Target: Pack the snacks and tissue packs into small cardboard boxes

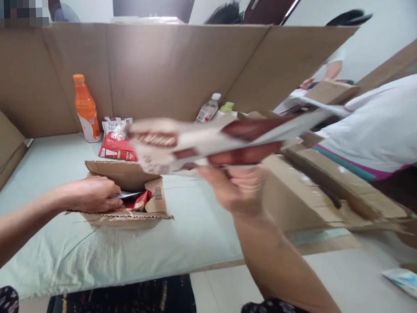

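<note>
My left hand (99,194) reaches into a small open cardboard box (128,218), fingers curled together beside a packet with red and pale parts (138,202). What these fingers hold, if anything, is hidden. My right hand (242,185) grips a long, flat snack packet (194,143) from below. This packet is white and dark red, smeared by motion, and hangs in the air right of the small box. Behind that box lies a red and white snack bag (117,141), partly covered by the held packet. Next to it an orange drink bottle (85,110) stands upright.
A tall cardboard panel (164,71) stands along the back of the cloth-covered table (157,254). A clear bottle (208,108) leans near the panel, beside a green-capped one (228,107). A larger cardboard box (285,195) is at the right. Farther right is a person in white (381,123).
</note>
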Action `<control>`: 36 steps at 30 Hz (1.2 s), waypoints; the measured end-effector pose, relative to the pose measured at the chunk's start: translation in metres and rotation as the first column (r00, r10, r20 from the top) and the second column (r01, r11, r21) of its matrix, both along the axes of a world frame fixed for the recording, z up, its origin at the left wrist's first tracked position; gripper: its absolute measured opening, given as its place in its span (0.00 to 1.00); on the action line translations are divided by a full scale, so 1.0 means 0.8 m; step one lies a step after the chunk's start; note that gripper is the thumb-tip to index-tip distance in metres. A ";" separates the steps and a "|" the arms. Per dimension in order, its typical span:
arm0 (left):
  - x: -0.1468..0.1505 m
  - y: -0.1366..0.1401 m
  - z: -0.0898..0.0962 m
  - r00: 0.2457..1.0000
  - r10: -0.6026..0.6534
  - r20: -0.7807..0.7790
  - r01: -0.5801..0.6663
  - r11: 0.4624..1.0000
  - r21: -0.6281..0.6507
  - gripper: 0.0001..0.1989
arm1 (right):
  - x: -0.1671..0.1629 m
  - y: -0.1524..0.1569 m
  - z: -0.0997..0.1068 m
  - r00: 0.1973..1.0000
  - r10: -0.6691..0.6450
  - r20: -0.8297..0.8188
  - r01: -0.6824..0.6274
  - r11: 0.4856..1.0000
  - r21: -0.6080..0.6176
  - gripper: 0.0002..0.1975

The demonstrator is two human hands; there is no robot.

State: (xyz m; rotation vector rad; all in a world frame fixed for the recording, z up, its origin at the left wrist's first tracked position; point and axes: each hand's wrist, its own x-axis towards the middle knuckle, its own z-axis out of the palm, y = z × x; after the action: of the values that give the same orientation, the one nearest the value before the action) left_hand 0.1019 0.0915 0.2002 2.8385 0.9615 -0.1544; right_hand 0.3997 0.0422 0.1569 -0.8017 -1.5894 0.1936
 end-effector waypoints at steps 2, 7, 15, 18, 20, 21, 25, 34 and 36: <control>0.005 -0.008 -0.006 0.994 0.020 -0.109 -0.025 0.999 -0.044 0.17 | -0.022 0.001 0.003 0.976 0.142 0.163 -0.138 0.990 -0.036 0.08; 0.010 -0.028 -0.017 0.991 0.058 -0.120 -0.042 0.990 0.134 0.15 | -0.055 0.022 -0.022 0.899 0.190 0.395 -0.149 0.980 -0.131 0.15; -0.009 -0.044 0.000 0.949 0.142 -0.282 -0.066 0.962 0.264 0.22 | -0.056 0.026 -0.028 0.832 0.106 0.545 0.054 0.961 -0.270 0.19; -0.025 -0.041 0.000 0.947 0.139 -0.291 -0.075 0.972 0.221 0.21 | -0.071 0.032 0.000 0.702 0.178 0.689 0.120 0.925 -0.361 0.19; -0.036 -0.040 -0.005 0.952 0.147 -0.270 -0.084 0.969 0.232 0.20 | -0.091 0.040 0.018 0.552 0.257 0.793 0.168 0.898 -0.407 0.19; -0.040 -0.039 -0.007 0.954 0.156 -0.256 -0.093 0.965 0.245 0.19 | -0.103 0.045 0.024 0.466 0.296 0.834 0.189 0.887 -0.421 0.18; -0.054 -0.037 -0.015 0.965 0.192 -0.178 -0.144 0.958 0.250 0.17 | -0.145 0.068 0.027 0.153 0.452 0.879 0.213 0.853 -0.476 0.15; -0.072 -0.029 -0.032 0.995 0.094 0.015 -0.095 0.962 0.257 0.15 | -0.167 0.090 0.008 0.193 0.555 0.809 0.057 0.817 -0.574 0.25; -0.070 -0.027 -0.032 0.995 0.097 0.003 -0.095 0.962 0.255 0.16 | -0.181 0.097 0.001 0.150 0.599 0.787 0.075 0.787 -0.613 0.19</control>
State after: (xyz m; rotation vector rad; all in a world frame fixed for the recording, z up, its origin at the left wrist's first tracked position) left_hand 0.0456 0.0697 0.1747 3.0130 1.1994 -0.0353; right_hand 0.2549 0.1197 0.1576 -1.1441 -3.1022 0.4811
